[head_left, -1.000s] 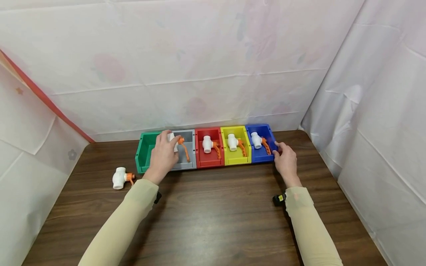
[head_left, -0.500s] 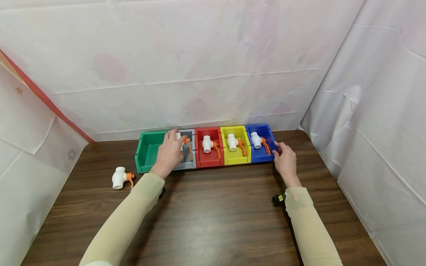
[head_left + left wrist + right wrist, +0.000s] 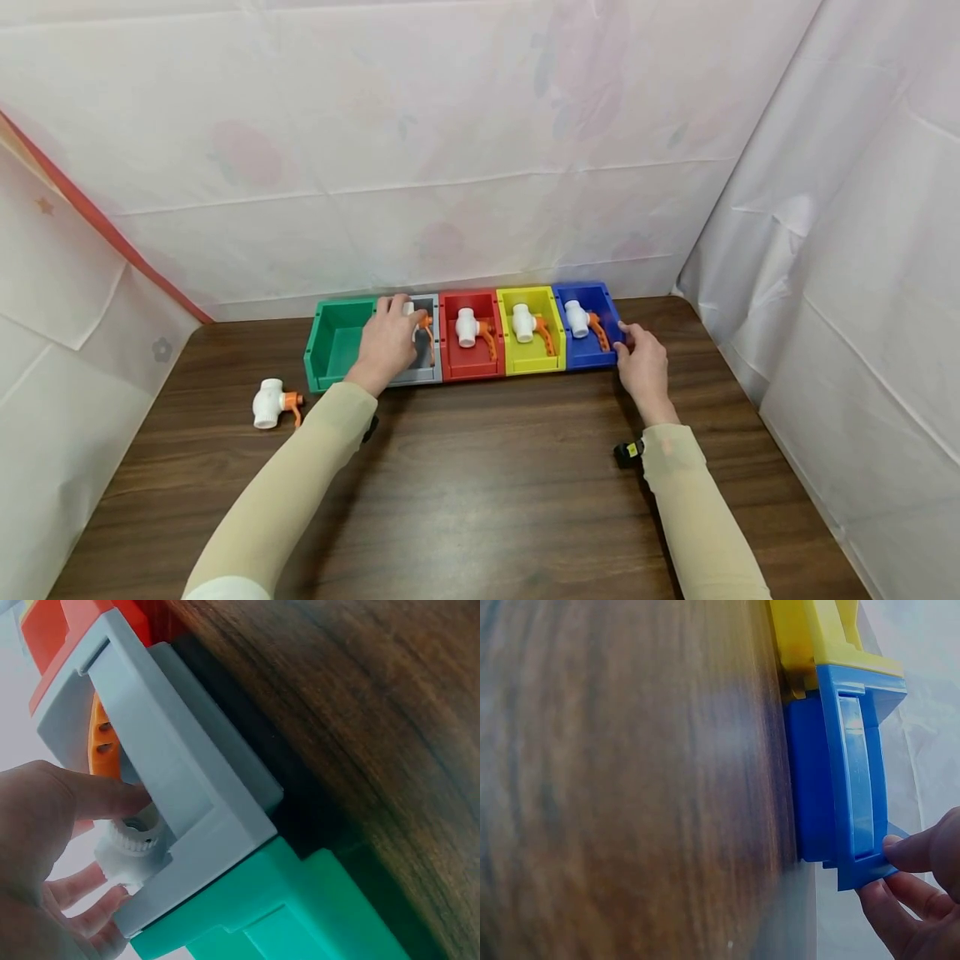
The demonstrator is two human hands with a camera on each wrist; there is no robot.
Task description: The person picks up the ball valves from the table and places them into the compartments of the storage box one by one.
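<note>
My left hand (image 3: pixel 387 340) reaches into the grey bin (image 3: pixel 172 757) and grips a white ball valve (image 3: pixel 135 851) with an orange lever. In the left wrist view the thumb lies over the valve and other fingers curl beyond it; the lever (image 3: pixel 103 742) points along the bin. Part of the valve is hidden by the hand. My right hand (image 3: pixel 643 367) pinches the right side wall of the blue bin (image 3: pixel 859 780) near its front corner, thumb on one side and fingers on the other. Inside the blue bin lies another ball valve (image 3: pixel 577 318).
A red bin (image 3: pixel 472 367) and a yellow bin (image 3: pixel 534 362) hold one ball valve each. The green bin (image 3: pixel 337 342) ends the joined row at left. Another ball valve (image 3: pixel 267 404) lies on the brown table (image 3: pixel 487 492). A white curtain (image 3: pixel 480 167) hangs close behind.
My left hand has moved slightly right, bringing its valve from the grey bin's left side farther into that bin. The right hand stays at the blue bin.
</note>
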